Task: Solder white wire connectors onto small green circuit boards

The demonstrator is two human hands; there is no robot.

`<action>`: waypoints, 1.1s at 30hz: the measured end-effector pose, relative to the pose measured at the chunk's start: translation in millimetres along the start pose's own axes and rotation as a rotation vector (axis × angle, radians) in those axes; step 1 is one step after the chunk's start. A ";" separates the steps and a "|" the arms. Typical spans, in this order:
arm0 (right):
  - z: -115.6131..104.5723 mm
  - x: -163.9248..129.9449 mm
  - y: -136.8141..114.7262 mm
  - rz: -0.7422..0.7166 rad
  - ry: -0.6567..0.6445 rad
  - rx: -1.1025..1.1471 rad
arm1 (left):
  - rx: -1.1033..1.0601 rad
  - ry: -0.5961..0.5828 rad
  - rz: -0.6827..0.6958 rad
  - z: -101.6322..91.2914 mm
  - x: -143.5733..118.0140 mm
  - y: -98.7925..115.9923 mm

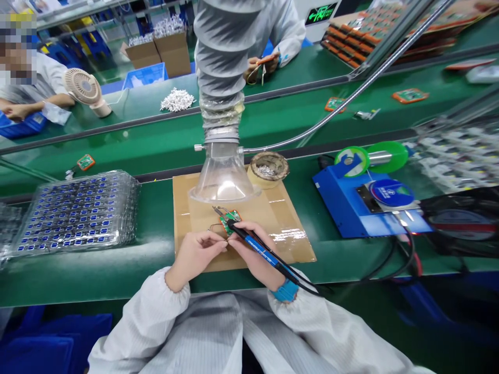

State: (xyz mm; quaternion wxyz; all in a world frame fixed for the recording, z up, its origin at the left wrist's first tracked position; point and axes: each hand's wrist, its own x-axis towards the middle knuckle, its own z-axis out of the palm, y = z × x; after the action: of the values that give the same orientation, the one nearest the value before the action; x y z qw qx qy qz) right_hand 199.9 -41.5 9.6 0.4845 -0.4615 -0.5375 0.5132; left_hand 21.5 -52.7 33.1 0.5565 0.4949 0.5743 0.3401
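Note:
My right hand (255,254) grips a blue and black soldering iron (259,248), its tip (215,209) resting by a small green circuit board (230,219) on a brown cardboard mat (280,218). My left hand (198,252) pinches a thin wire (213,226) at the board's left edge. Both hands lie close together at the mat's near edge. A clear fume hood (223,176) on a grey hose hangs just above and behind the board.
A stack of clear trays with blue parts (74,213) lies to the left. A blue soldering station (366,202) with a solder spool stands on the right, and a tip cleaner (268,167) behind the mat. Other people sit across the green conveyor (156,135).

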 end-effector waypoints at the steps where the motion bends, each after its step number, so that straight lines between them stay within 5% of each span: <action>1: -0.3 0.3 1.9 -0.011 -0.013 -0.020 | 0.021 0.003 0.010 -0.2 1.0 -0.4; 7: -12.1 8.8 18.3 -0.103 0.066 -0.148 | 0.567 0.094 0.273 -7.7 21.6 -7.8; 11: -33.6 14.9 24.8 -0.146 0.179 -0.218 | 0.800 0.138 0.272 -11.3 36.6 -13.5; 19: -53.1 -0.5 36.6 -0.205 0.296 -0.212 | 0.713 0.099 0.142 -8.8 41.5 -8.4; 33: -53.5 -1.4 33.6 -0.250 0.102 -0.251 | 0.803 0.103 0.151 -1.8 41.5 -8.5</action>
State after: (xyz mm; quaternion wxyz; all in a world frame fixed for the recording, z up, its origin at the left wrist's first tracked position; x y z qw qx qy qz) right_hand 253.2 -35.7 -23.9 0.5097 -0.4732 -0.6254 0.3539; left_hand 22.6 -15.6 12.8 0.2628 0.6959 0.6505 0.1533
